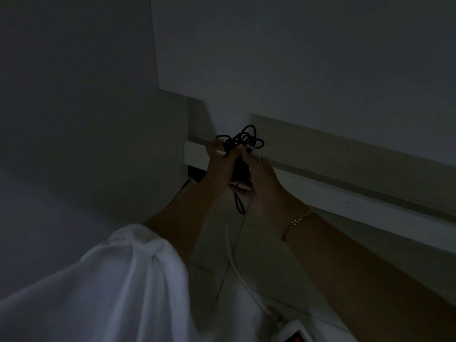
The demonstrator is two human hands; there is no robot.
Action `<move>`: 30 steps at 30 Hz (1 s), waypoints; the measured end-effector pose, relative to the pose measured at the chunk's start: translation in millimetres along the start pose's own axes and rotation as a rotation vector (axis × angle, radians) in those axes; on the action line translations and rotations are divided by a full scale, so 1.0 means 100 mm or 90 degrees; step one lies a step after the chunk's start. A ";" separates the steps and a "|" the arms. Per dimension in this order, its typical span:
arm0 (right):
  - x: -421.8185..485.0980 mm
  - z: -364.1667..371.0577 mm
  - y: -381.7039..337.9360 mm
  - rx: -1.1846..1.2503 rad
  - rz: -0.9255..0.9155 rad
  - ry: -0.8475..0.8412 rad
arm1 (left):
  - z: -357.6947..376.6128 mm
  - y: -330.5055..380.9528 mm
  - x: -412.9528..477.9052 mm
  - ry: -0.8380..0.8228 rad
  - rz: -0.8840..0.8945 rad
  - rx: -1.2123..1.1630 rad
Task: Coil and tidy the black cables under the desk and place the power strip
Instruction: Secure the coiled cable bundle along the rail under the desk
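Note:
A bundle of black cable (246, 139) is held up in the dim space under the desk, its loops sticking out above both hands. My left hand (219, 161) grips the bundle from the left. My right hand (259, 176) grips it from the right, fingers curled round the middle. A short black loop (238, 204) hangs below the hands. A white power strip (298, 333) with a red switch lies on the floor at the bottom edge. Its white cord (230, 253) runs up toward the hands.
A white skirting board (345, 196) runs along the wall behind the hands. A pale desk panel (98, 119) stands at the left. The tiled floor (212, 233) lies below. My white sleeve (111, 292) fills the lower left.

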State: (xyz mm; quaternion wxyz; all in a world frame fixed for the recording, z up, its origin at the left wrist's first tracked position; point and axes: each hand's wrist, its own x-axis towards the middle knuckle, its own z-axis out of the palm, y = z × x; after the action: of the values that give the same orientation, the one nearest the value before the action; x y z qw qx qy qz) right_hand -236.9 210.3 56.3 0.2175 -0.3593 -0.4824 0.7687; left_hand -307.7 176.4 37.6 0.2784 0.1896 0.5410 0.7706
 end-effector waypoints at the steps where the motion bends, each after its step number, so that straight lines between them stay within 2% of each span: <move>1: 0.03 0.03 -0.03 0.025 -0.004 0.007 | 0.00 0.01 0.02 0.004 -0.027 -0.002; 3: 0.08 0.09 -0.09 0.060 -0.020 0.012 | -0.01 0.05 0.06 0.005 -0.058 -0.008; 8: 0.27 0.19 -0.20 0.057 -0.026 -0.002 | -0.05 0.14 0.12 0.006 -0.040 0.058; 13: 0.33 0.26 -0.18 0.143 -0.026 -0.075 | -0.15 0.22 0.20 0.065 -0.067 -0.134; 17: 0.32 0.26 -0.19 0.031 -0.055 -0.129 | -0.24 0.24 0.26 0.064 -0.055 -0.111; 22: 0.33 0.29 -0.16 -0.069 -0.083 -0.146 | -0.20 0.17 0.20 0.048 -0.038 -0.025; 30: 0.23 0.12 -0.07 -0.165 -0.053 -0.068 | -0.17 0.02 0.01 0.045 -0.018 0.097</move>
State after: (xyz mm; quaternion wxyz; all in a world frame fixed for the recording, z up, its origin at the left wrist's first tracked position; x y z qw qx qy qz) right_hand -261.2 221.7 58.4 0.1753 -0.3228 -0.6031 0.7081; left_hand -319.4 164.1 33.0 0.2548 0.1750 0.6105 0.7292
